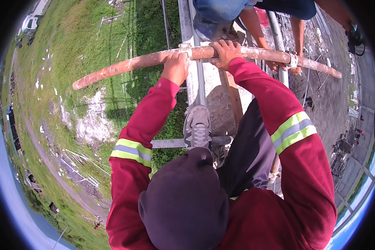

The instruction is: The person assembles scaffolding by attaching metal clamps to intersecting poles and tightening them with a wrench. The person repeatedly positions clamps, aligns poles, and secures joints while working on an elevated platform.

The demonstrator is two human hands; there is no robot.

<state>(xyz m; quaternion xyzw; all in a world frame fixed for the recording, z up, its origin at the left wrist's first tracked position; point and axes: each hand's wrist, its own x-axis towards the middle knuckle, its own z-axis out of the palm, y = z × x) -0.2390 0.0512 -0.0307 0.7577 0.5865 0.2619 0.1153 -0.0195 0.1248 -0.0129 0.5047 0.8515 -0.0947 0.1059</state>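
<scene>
A long rusty scaffold pipe (125,70) with white splashes lies crosswise in front of me, bent to an arc by the lens. My left hand (176,68) is closed on it just beside a pale clamp coupler (186,50), its fingertips partly hidden. Right of that coupler, my right hand (226,54) wraps over the pipe from above. Farther right, a co-worker's hands (275,65) are at a second coupler (293,61), where the pipe crosses a grey upright tube (277,35).
My grey shoe (198,127) stands on a narrow metal beam (193,89), high above grass (83,37). A crossbar (168,143) runs beside the shoe. The co-worker's jeans (221,10) are at the far side. Bare ground with debris (341,146) lies below right.
</scene>
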